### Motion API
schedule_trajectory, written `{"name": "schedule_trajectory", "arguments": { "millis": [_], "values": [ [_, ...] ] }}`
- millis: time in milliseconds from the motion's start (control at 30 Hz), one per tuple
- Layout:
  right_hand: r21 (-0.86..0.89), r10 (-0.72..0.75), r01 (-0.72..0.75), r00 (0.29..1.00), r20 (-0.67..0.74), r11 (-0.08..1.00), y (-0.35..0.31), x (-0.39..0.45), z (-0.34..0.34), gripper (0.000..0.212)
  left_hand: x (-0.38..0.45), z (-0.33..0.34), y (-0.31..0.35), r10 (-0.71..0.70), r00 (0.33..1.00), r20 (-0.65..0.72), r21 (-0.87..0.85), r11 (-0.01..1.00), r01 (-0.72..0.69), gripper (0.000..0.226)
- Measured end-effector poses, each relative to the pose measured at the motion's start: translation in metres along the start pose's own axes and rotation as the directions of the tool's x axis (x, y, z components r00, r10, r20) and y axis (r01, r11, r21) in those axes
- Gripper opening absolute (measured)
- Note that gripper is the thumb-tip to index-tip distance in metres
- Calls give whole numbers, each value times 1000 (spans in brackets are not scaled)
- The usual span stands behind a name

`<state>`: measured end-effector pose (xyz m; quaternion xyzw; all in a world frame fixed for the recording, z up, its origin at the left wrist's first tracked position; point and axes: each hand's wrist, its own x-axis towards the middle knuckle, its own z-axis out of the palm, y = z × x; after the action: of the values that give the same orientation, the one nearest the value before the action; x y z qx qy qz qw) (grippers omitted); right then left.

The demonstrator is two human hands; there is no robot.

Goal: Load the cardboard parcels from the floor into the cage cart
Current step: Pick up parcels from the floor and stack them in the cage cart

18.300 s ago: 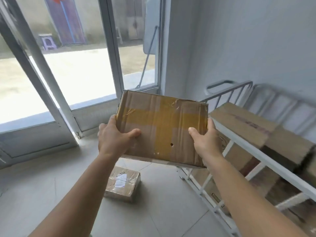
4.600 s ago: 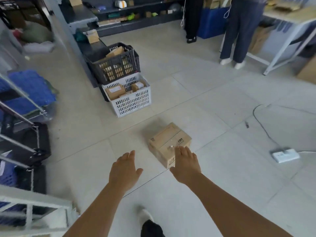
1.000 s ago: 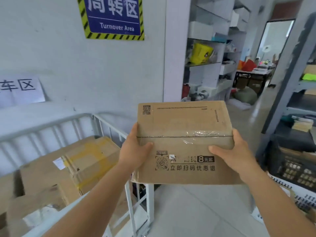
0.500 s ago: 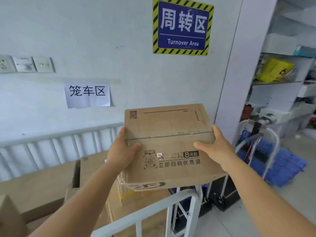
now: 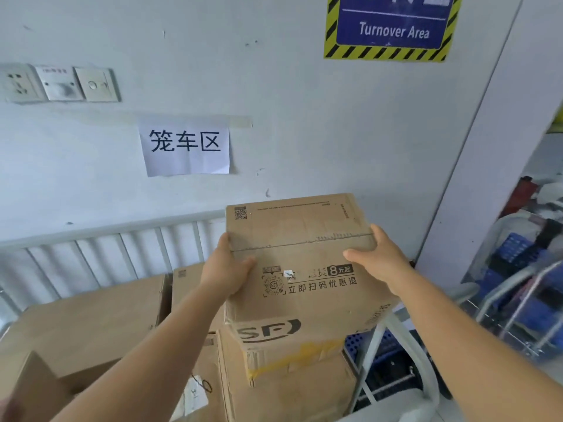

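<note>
A white barred cage cart [image 5: 128, 239] stands against the wall, filled with cardboard parcels: a wide flat box [image 5: 85, 327] on the left, a taller yellow-taped box [image 5: 292, 382] just beside it on the right

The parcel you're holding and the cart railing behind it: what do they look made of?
Parcel: brown corrugated cardboard by the look, matte, printed in black, with a glossy clear tape strip along the top seam. Both hands, left hand and right hand, grip its sides.
Cart railing: probably metal tube painted white or light grey, smooth, with slim upright bars.
</note>
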<state>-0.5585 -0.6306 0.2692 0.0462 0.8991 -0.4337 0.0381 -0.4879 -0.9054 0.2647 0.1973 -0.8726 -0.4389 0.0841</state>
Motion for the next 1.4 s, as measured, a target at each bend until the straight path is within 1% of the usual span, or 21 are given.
{"name": "schedule_trajectory", "arguments": {
  "millis": [33,67,133,167,300,400,500,567,700,767,833,867,933,1033,1100,1167,1267,1400],
  "values": [
    [-4,5,-5,1000,11,1000,2,12,5,93,7,3,-3,-16,1000,0,7,1000,16,62],
    [-8,8,-7,1000,25,1000,3,23,10,94,14,5,-5,-37,999,1,6,999,37,62],
    [-26,-2,4,998,66,1000,3,42,16,82,26,12,-8,-66,998,-19,13,998,66,62],
    [-38,-2,6,996,90,999,4,52,19,79,31,16,-9,-83,996,-33,27,996,84,63],
    [-76,-1,15,984,179,997,2,87,26,92,46,31,-9,-151,986,-70,71,985,156,68],
    [-121,-3,33,971,238,992,4,111,30,91,55,39,-6,-190,978,-85,112,974,199,64],
    [-192,-28,92,950,311,977,4,131,36,95,60,44,-3,-241,965,-102,162,953,255,60],
    [-240,-41,130,939,342,962,1,140,38,91,61,46,-1,-255,959,-126,196,941,276,53],
    [-303,-60,177,932,357,937,-1,149,41,80,59,49,8,-265,949,-173,236,924,301,41],
    [-306,-64,182,931,359,934,-1,149,39,80,56,49,12,-269,945,-185,263,913,311,37],
    [-346,-73,203,933,353,916,-3,145,38,84,51,50,14,-269,944,-191,311,895,318,33],
    [-395,-105,243,935,338,886,-6,141,36,86,47,51,16,-262,946,-193,347,883,316,32],
    [-481,-238,367,921,309,796,-11,132,35,89,38,52,19,-247,951,-188,416,857,305,33],
    [-491,-419,547,836,353,678,-20,109,39,91,18,51,21,-222,958,-182,461,841,282,48],
    [-473,-493,645,764,416,601,-28,88,45,90,-2,45,21,-189,961,-203,479,837,266,50],
    [-424,-546,717,696,467,553,-37,62,52,90,-28,37,20,-174,959,-224,499,825,266,53],
    [-340,-621,817,576,532,466,-44,16,66,90,-77,21,16,-177,943,-281,535,787,307,68],
    [-243,-627,898,432,648,368,-44,-54,82,90,-154,0,-3,-194,906,-375,554,737,387,72]
  ]
}}
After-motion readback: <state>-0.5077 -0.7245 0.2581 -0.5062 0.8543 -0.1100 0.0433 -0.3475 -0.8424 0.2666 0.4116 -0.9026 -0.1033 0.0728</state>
